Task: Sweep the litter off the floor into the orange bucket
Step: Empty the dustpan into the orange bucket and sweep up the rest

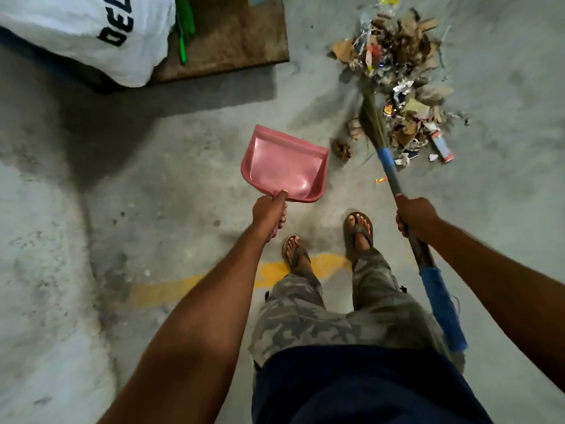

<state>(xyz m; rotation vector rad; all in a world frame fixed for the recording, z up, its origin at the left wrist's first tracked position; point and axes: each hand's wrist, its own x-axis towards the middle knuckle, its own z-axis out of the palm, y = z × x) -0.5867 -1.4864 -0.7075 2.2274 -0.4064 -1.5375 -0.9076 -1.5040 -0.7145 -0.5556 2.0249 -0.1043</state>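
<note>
left hand (270, 211) grips pink dustpan (284, 165) | right hand (412, 217) grips broom (391, 175) | bristles touch litter (400, 71)

We look down at our left hand (270, 211) gripping a pink dustpan (284, 165) above the concrete floor (183, 166). Our right hand (414, 217) grips a broom (394, 182) whose bristles touch a litter pile (400, 78). A white sack (91, 32) lies far left.
</note>
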